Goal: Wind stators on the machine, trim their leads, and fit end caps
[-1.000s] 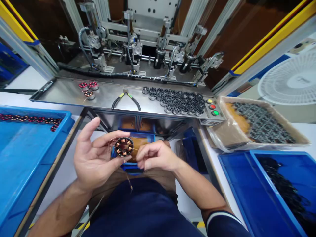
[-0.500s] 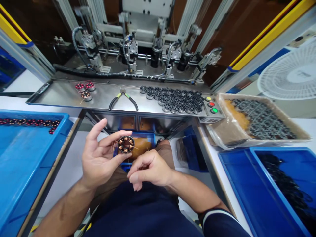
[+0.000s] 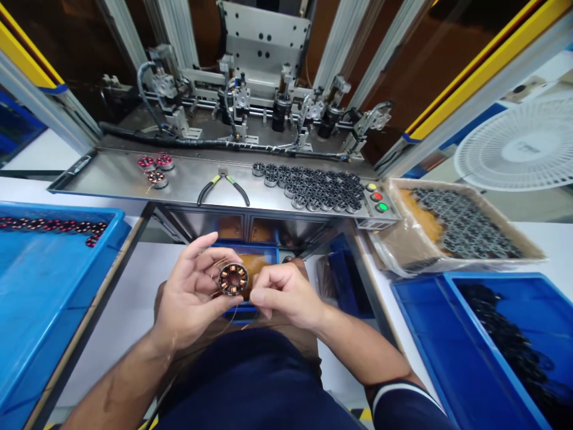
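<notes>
My left hand pinches a wound motor stator by its rim between thumb and fingers. Copper coils ring its open centre, and the ring faces up toward me. Thin copper wire ends stick out at its left, and a loose wire hangs below it. Close against the stator's right side is my right hand, thumb and forefinger pressed together. Whatever lies between those fingertips is hidden or too fine to see. Both hands are above my lap, in front of the metal ledge.
Cutting pliers lie on the ledge between three wound stators and rows of black stator cores. Push buttons sit at its right end. Blue bins and a carton flank me; a machine stands behind.
My right hand has risen and moved right, coming up beside the stator. My left hand has shifted slightly right and down with the stator. The camera view has tilted a little.
</notes>
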Tool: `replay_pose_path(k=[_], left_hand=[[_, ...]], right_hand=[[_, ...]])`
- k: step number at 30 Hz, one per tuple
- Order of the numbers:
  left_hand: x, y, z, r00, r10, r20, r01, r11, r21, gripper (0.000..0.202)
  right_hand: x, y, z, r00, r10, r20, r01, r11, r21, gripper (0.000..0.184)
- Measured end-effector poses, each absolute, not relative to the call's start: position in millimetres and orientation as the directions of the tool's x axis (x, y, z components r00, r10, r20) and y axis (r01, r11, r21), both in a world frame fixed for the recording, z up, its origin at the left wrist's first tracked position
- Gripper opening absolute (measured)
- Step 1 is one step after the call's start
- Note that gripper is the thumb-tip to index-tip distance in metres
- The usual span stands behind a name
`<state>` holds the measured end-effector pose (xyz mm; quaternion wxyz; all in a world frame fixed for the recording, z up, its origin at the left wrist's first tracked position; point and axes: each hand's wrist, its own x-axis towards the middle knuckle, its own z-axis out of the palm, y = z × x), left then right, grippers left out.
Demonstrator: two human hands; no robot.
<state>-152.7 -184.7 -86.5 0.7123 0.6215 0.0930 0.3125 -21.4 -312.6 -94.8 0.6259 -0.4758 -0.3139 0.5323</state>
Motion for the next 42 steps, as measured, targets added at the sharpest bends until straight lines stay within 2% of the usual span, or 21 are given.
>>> replay_pose_path(k=[5, 7, 11, 14, 20, 26, 29, 31, 33, 36, 39, 42], left_hand=[[-158, -179, -88, 0.797, 0.545, 0.262, -0.347, 0.059, 0.936, 0.079], [-158, -181, -88, 0.798, 0.528, 0.293, -0.355, 0.018, 0.935, 0.079], [-157, -188, -87, 0.791, 0.512, 0.335, -0.354, -0.063, 0.933, 0.080], [-157, -192, -85, 0.803, 0.498, 0.327, -0.333, -0.079, 0.939, 0.080], [-159, -189, -84, 0.845, 0.482, 0.233, -0.306, 0.078, 0.949, 0.067], [-157, -182, -93, 0.897, 0.426, 0.117, -0.226, 0.216, 0.950, 0.038], [-153, -183, -95, 0.912, 0.392, 0.121, -0.253, 0.304, 0.918, 0.047], [-149, -186, -96, 0.901, 0.416, 0.120, -0.268, 0.319, 0.909, 0.057], [-146, -190, -97, 0.855, 0.504, 0.125, -0.281, 0.247, 0.927, 0.055], [-144, -197, -97, 0.752, 0.627, 0.203, -0.266, 0.008, 0.964, 0.042], [-148, -203, -96, 0.705, 0.650, 0.284, -0.251, -0.146, 0.957, 0.048], [-152, -206, -96, 0.701, 0.615, 0.361, -0.276, -0.233, 0.932, 0.057]], right_hand=[[-10, -325, -106, 0.122, 0.981, -0.154, -0.278, -0.115, -0.954, 0.032], [-2, -327, -97, 0.205, 0.974, -0.095, -0.224, -0.048, -0.974, 0.034], [2, -322, -71, 0.380, 0.917, 0.120, -0.088, 0.165, -0.982, 0.035], [-5, -316, -63, 0.392, 0.908, 0.145, -0.078, 0.190, -0.979, 0.032], [-21, -313, -76, 0.501, 0.844, 0.190, -0.056, 0.251, -0.966, 0.026], [-25, -318, -83, 0.568, 0.781, 0.261, 0.051, 0.284, -0.958, 0.020], [-28, -319, -86, 0.578, 0.762, 0.293, 0.104, 0.288, -0.952, 0.018], [-31, -319, -88, 0.585, 0.753, 0.300, 0.130, 0.278, -0.952, 0.018], [-33, -319, -91, 0.584, 0.755, 0.298, 0.146, 0.263, -0.954, 0.018], [-36, -319, -96, 0.569, 0.763, 0.305, 0.132, 0.281, -0.951, 0.015], [-35, -319, -98, 0.539, 0.774, 0.333, 0.102, 0.332, -0.938, 0.011], [-34, -317, -95, 0.517, 0.779, 0.354, 0.095, 0.359, -0.928, 0.018]])
